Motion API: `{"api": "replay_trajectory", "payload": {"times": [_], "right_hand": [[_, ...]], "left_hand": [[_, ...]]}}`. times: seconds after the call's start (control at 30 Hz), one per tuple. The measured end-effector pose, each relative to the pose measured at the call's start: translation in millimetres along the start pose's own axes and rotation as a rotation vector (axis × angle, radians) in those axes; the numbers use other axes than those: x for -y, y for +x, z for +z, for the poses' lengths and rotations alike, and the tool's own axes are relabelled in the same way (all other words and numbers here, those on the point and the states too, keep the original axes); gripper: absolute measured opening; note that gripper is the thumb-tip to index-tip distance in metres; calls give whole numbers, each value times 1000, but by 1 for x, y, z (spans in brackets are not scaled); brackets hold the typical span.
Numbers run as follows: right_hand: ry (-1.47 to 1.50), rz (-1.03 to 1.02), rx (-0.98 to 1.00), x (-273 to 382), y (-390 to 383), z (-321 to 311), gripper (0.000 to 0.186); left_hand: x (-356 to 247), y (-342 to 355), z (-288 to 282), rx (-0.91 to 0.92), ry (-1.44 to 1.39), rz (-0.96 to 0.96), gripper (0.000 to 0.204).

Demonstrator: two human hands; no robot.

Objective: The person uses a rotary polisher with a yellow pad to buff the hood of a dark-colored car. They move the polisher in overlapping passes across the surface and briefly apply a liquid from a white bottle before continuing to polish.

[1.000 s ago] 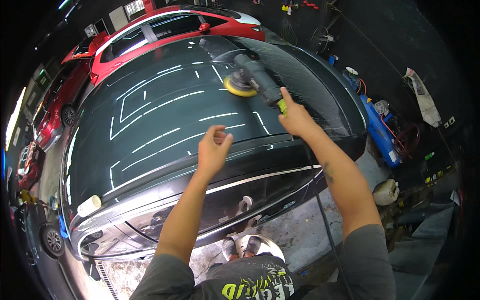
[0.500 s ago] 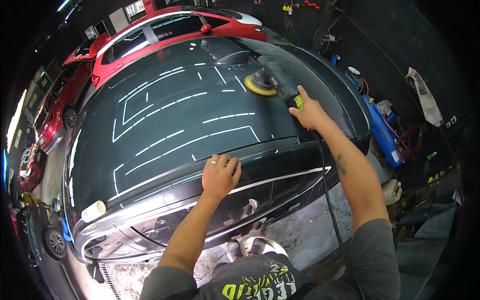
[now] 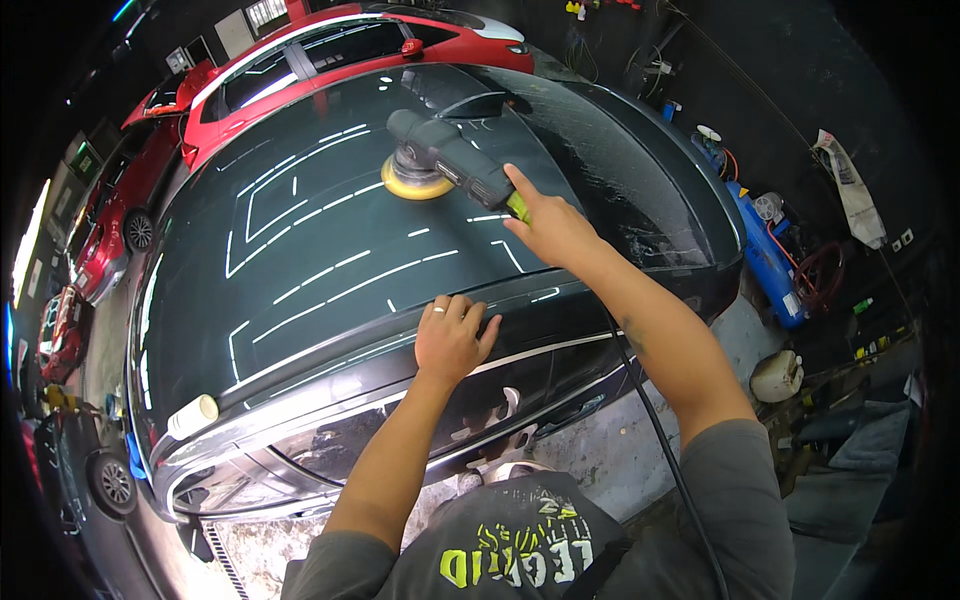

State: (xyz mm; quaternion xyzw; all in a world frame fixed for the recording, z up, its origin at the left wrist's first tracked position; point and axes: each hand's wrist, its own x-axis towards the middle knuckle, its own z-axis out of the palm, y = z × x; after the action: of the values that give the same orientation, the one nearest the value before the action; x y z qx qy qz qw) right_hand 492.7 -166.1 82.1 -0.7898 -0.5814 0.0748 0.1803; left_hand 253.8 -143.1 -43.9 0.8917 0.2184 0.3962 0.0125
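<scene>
My right hand (image 3: 552,226) is wrapped round the handle of a black car polisher (image 3: 462,163) with a lime-green part near the grip. Its yellow foam pad (image 3: 416,184) lies against the glossy dark car roof (image 3: 330,240), around the middle of the panel. A black power cord (image 3: 655,420) hangs from the handle end and runs down past my right arm. My left hand (image 3: 455,338), with a ring on one finger, rests on the near roof edge. Its fingers lie forward on the panel, slightly bent, holding nothing.
A pale bottle (image 3: 193,416) lies on the roof's near left edge. Beyond the roof stands a red car (image 3: 340,55). On the right are a blue compressor tank (image 3: 768,262) and a whitish jerrycan (image 3: 777,377). The wet-looking rear window (image 3: 630,170) slopes off right.
The polisher and my right hand have moved left across the roof, away from the rear window edge. My left hand has shifted slightly right, with its fingers more extended.
</scene>
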Motion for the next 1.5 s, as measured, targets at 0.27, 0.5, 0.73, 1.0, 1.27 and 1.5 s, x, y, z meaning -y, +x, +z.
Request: {"api": "replay_trajectory", "payload": {"times": [0.27, 0.5, 0.73, 1.0, 1.27, 1.5], "right_hand": [[-27, 70, -48, -18, 54, 10, 95], [-63, 85, -159, -69, 83, 6, 106], [62, 329, -57, -103, 95, -12, 106], [122, 450, -33, -127, 93, -27, 107], [130, 401, -51, -130, 72, -23, 105], [36, 230, 0, -71, 54, -4, 105]], "left_hand": [[-1, 1, 2, 27, -23, -5, 25], [2, 0, 0, 37, -51, -19, 27], [8, -4, 0, 34, -62, -10, 28], [8, -1, 1, 51, -59, -13, 28], [5, 0, -2, 51, -52, -10, 30], [6, -5, -1, 52, -36, 5, 31]]}}
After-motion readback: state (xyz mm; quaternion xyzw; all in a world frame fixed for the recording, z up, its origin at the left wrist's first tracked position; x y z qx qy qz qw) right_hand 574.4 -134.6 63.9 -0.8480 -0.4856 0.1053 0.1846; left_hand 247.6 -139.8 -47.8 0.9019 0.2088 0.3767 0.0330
